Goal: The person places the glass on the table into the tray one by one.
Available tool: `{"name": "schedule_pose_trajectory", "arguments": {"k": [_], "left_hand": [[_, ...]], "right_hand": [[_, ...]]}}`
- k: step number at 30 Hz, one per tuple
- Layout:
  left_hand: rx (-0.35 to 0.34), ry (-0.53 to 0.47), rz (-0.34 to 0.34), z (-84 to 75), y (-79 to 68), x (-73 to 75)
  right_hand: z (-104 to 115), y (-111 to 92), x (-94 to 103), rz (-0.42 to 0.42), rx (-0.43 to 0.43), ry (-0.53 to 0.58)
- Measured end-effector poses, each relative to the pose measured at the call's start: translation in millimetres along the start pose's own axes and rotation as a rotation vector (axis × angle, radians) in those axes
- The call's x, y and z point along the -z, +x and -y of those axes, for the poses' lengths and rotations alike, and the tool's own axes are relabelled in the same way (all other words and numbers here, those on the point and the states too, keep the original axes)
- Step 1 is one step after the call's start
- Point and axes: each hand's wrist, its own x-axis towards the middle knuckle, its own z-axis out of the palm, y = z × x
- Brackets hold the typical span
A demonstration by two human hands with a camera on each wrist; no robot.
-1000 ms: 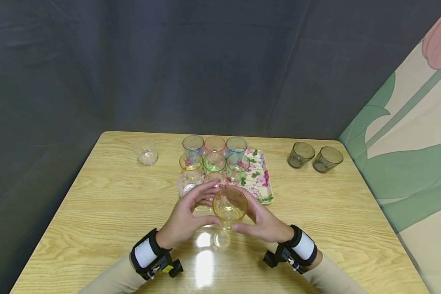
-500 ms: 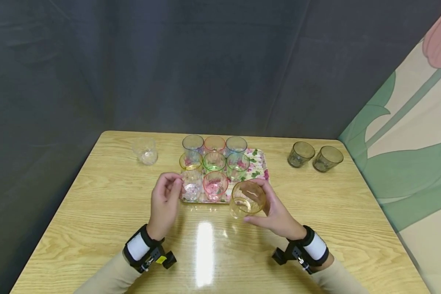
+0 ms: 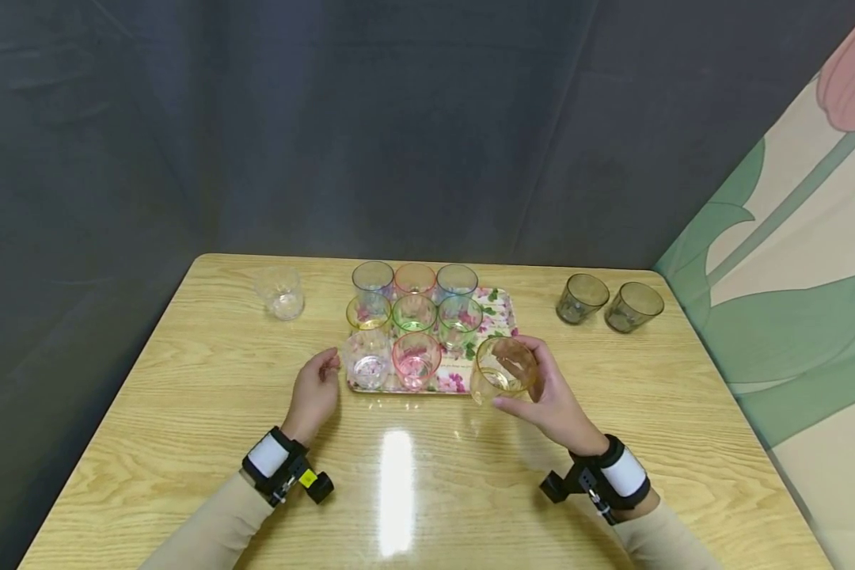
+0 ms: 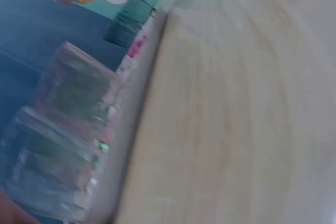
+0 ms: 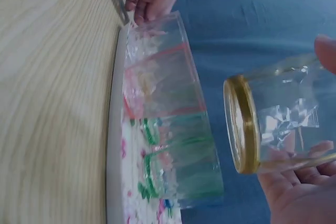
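My right hand [image 3: 559, 400] grips a yellow-tinted glass tumbler [image 3: 497, 374] between thumb and fingers, above the tray's front right part. In the right wrist view the tumbler [image 5: 278, 119] is tilted, its thick yellow base toward the tray. My left hand [image 3: 315, 396] lies beside the front left corner of the floral tray [image 3: 497, 317], fingers loosely curled and holding nothing. Closest to it stands a clear glass [image 3: 367, 360]; whether the fingertips touch it I cannot tell. Right of that glass is a red-rimmed glass [image 3: 416, 362]. Behind them, green, yellow, blue and red glasses stand in rows.
Two dark smoky glasses [image 3: 583, 298] stand at the table's back right. A lone clear glass [image 3: 281, 293] is at the back left. The wooden table [image 3: 207, 412] meets a dark curtain [image 3: 427, 134] behind, and a flower-patterned cloth [image 3: 812, 317] hangs on the right.
The hands have parted. My right hand has carried the yellow tumbler right and over the tray's front right; my left hand has let go of it and moved left beside the tray.
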Motion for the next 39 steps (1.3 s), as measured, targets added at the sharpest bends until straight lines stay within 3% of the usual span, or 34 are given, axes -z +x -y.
{"name": "schedule_pose_trajectory", "arguments": {"k": [9,14,19,25,30,39], "left_hand": [[-0.006,0.090,0.066,11.5,0.1,-5.3],[-0.012,0.095,0.052,10.4,-1.5,-6.5],[-0.026,0.091,0.045,8.8,-2.0,-7.1],[-0.008,0.089,0.046,9.1,-1.6,-7.8],[-0.005,0.086,0.041,9.9,-1.4,-9.1],[-0.022,0.094,0.036,10.7,-1.7,-9.1]], "right_hand": [[-15,2,6.6,-0.087,-0.044,-0.115],[-25,5,6.7,-0.128,-0.070,-0.186],[-34,7,3.0,-0.171,-0.152,-0.231],[-31,12,-7.1,-0.180,-0.209,-0.261],[-49,13,-9.3,-0.190,-0.256,-0.347],[-65,17,-12.6,-0.190,-0.239,-0.371]]}}
